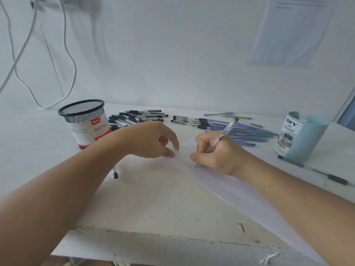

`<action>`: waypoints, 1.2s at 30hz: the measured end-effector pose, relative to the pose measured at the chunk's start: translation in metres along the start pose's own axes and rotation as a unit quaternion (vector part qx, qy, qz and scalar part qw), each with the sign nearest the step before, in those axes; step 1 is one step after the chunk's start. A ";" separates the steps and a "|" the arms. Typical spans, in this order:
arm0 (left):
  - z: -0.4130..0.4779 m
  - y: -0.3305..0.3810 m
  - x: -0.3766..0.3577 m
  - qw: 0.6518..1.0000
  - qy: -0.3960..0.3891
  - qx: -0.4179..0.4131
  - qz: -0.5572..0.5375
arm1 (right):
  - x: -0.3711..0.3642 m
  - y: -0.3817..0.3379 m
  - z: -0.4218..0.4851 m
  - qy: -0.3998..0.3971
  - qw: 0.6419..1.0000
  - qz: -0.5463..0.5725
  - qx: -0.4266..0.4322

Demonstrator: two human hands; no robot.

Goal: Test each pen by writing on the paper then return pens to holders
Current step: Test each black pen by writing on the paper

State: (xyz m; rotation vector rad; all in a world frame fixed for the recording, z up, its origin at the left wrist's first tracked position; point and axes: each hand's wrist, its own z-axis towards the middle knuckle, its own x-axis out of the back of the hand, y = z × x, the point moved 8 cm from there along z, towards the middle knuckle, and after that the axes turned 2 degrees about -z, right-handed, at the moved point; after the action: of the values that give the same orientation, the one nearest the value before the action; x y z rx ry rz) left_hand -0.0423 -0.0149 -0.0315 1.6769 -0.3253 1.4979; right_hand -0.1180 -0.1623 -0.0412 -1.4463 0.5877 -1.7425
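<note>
Pen in tight grip of right hand, tip on paper; left hand released, fingertips on paper.

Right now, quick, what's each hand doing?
Left hand: open, fingertips pressing the paper down.
Right hand: closed on a clear pen, tip on the paper.

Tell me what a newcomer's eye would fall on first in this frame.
Centre frame, the right hand grips a clear plastic pen with its tip on a white paper sheet beside a column of scribbled test words, while the left hand presses the sheet's far corner. Behind them, loose black-capped pens and blue pens sprawl across the table, flanked by a black wire-mesh holder at left and a pale blue desk organizer at right.
</note>
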 end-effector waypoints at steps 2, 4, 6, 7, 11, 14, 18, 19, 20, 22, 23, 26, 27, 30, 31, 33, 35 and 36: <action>0.000 0.000 0.000 1.000 -0.001 0.000 0.000 | 0.001 0.001 0.001 0.002 1.000 -0.006 0.002; 0.000 0.001 0.000 1.000 -0.001 -0.002 0.001 | 0.000 0.001 0.001 -0.001 1.000 0.000 0.003; 0.000 0.000 0.000 1.000 0.000 -0.001 0.004 | 0.001 0.000 0.001 -0.001 1.000 0.000 0.007; 0.000 0.000 0.000 1.000 -0.001 -0.001 0.006 | 0.001 0.000 0.000 0.002 1.000 -0.003 0.007; 0.000 0.000 0.000 1.000 -0.001 -0.002 0.007 | 0.005 0.002 -0.002 0.018 0.993 0.114 -0.034; 0.000 -0.001 0.001 1.000 -0.001 -0.004 0.003 | 0.014 -0.003 -0.002 0.026 0.947 0.312 -0.069; 0.000 -0.001 0.001 1.000 0.002 -0.002 0.004 | 0.041 0.004 0.000 0.089 0.909 0.385 -0.134; 0.000 0.000 0.001 1.000 0.002 -0.002 0.005 | 0.047 0.007 -0.001 0.096 0.905 0.384 -0.154; 0.000 0.000 0.001 1.000 0.003 -0.004 0.005 | 0.050 0.010 -0.001 0.096 0.903 0.384 -0.168; 0.001 0.000 0.001 1.000 0.001 -0.006 0.008 | 0.054 0.012 -0.001 0.085 0.904 0.381 -0.173; 0.001 -0.001 0.000 1.000 0.000 -0.006 0.011 | 0.054 0.013 0.000 0.079 0.906 0.381 -0.168; 0.000 -0.001 0.000 1.000 -0.004 -0.003 0.010 | 0.056 0.012 0.002 0.088 0.913 0.370 -0.150; 0.000 -0.001 0.000 1.000 -0.004 -0.002 0.008 | 0.055 0.012 0.002 0.090 0.916 0.362 -0.145; 0.000 -0.001 0.001 1.000 -0.005 0.000 0.007 | 0.054 0.011 0.002 0.099 0.926 0.338 -0.132; 0.000 -0.001 0.001 1.000 -0.005 0.001 0.008 | 0.056 0.012 0.002 0.108 0.932 0.323 -0.127; -0.001 0.000 0.000 1.000 -0.007 0.002 0.008 | 0.061 0.013 0.002 0.130 0.939 0.293 -0.121; -0.002 0.000 0.000 1.000 -0.007 0.004 0.007 | 0.064 0.013 0.002 0.145 0.943 0.276 -0.114; -0.003 0.000 0.001 1.000 -0.006 0.005 0.007 | 0.065 0.012 0.001 0.149 0.945 0.269 -0.109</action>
State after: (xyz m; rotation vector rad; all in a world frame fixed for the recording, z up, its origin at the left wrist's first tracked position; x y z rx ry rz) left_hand -0.0441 -0.0131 -0.0310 1.6950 -0.3364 1.5020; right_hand -0.1165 -0.2215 -0.0109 -1.0256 1.2448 -1.4862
